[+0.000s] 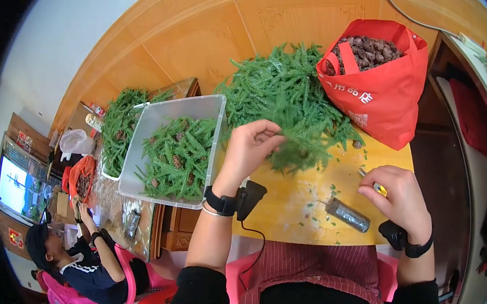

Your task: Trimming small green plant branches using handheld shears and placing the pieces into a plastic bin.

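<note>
My left hand is closed in a pinch on a green artificial pine sprig, which is blurred by motion above the yellow tabletop. Behind it lies a large heap of green pine sprigs. My right hand is curled round a small tool with a silvery tip and a yellow part; its kind is mostly hidden by the fingers. Below and between the hands, a dark shiny cylinder lies on the table, a thin wire-like end sticking out to its left. Green clippings are scattered around it.
A clear plastic bin of sprigs with pine cones stands left of my left arm. A red bag full of pine cones sits at the back right. One loose cone lies beside it. Further left, a seated person works at another table.
</note>
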`<action>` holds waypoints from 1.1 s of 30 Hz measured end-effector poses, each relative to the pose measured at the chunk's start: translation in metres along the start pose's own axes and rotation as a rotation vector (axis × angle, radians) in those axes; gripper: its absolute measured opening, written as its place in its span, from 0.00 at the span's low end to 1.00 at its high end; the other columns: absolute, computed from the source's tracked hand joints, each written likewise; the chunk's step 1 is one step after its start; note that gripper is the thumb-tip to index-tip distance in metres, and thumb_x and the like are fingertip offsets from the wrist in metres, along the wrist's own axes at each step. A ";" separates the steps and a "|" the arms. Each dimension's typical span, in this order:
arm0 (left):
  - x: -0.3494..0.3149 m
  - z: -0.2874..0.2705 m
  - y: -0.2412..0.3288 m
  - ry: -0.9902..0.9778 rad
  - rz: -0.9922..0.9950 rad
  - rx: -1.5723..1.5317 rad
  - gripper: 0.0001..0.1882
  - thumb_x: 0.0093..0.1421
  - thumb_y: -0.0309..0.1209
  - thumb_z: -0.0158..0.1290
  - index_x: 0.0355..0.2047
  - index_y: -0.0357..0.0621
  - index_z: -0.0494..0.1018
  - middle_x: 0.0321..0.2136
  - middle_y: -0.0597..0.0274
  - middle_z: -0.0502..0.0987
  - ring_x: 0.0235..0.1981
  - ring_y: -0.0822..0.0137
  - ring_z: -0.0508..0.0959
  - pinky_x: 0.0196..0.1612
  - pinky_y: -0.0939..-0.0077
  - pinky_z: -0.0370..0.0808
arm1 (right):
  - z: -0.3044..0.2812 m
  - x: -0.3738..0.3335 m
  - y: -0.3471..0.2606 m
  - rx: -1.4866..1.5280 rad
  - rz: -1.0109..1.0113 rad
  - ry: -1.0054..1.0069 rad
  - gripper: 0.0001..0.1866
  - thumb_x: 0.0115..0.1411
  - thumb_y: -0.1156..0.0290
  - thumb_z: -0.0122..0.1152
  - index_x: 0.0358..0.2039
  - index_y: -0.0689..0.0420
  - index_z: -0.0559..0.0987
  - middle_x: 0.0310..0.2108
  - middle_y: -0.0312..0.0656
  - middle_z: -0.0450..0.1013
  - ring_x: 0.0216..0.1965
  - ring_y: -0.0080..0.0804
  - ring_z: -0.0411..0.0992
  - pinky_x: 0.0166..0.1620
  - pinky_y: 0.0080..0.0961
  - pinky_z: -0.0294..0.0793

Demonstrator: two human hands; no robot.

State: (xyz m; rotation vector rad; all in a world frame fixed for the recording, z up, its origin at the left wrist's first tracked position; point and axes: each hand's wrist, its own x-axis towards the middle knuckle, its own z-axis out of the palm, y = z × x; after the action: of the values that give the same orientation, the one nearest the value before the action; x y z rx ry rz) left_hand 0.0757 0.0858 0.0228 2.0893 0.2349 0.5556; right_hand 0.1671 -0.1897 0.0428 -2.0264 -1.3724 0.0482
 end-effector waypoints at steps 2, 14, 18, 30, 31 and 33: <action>-0.001 0.003 0.002 -0.055 -0.179 -0.235 0.05 0.51 0.23 0.54 0.27 0.37 0.70 0.22 0.62 0.75 0.21 0.74 0.76 0.20 0.85 0.69 | 0.005 0.001 0.003 0.024 0.022 0.009 0.05 0.46 0.74 0.60 0.23 0.60 0.73 0.20 0.42 0.71 0.24 0.38 0.70 0.28 0.25 0.69; 0.000 0.036 -0.005 -0.125 -0.264 -0.614 0.05 0.55 0.28 0.51 0.31 0.41 0.70 0.22 0.63 0.75 0.21 0.76 0.75 0.22 0.88 0.69 | 0.040 0.033 0.015 0.377 0.189 0.221 0.13 0.52 0.74 0.56 0.39 0.61 0.70 0.33 0.39 0.69 0.29 0.22 0.70 0.30 0.17 0.67; 0.001 0.049 0.006 -0.125 -0.178 -0.636 0.07 0.53 0.27 0.54 0.32 0.40 0.70 0.24 0.65 0.75 0.24 0.78 0.73 0.26 0.88 0.68 | 0.056 0.050 0.035 0.599 0.231 0.126 0.12 0.53 0.73 0.55 0.39 0.62 0.70 0.28 0.36 0.69 0.27 0.18 0.67 0.29 0.16 0.66; 0.001 0.054 -0.033 -0.279 -0.103 -0.184 0.08 0.49 0.23 0.56 0.31 0.39 0.71 0.26 0.69 0.72 0.30 0.78 0.71 0.36 0.84 0.69 | 0.033 0.055 0.026 0.908 0.378 0.249 0.12 0.58 0.68 0.49 0.41 0.59 0.70 0.27 0.30 0.69 0.22 0.12 0.60 0.26 0.09 0.60; 0.001 0.054 -0.027 -0.196 0.011 -0.120 0.11 0.51 0.24 0.54 0.36 0.38 0.70 0.30 0.67 0.72 0.33 0.77 0.71 0.37 0.85 0.68 | 0.030 0.052 0.025 0.963 0.406 0.277 0.12 0.58 0.68 0.49 0.41 0.59 0.70 0.27 0.30 0.69 0.22 0.12 0.60 0.26 0.09 0.60; 0.001 0.058 -0.018 -0.228 0.037 -0.226 0.13 0.51 0.24 0.53 0.39 0.38 0.68 0.33 0.66 0.71 0.35 0.76 0.71 0.38 0.84 0.68 | 0.027 0.048 0.025 1.016 0.434 0.308 0.12 0.59 0.68 0.48 0.41 0.58 0.70 0.27 0.31 0.69 0.22 0.13 0.61 0.27 0.09 0.60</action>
State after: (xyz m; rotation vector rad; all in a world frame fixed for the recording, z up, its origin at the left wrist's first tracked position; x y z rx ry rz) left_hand 0.1046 0.0529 -0.0190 1.9194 0.0014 0.3445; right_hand 0.1985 -0.1409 0.0237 -1.3232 -0.4938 0.4958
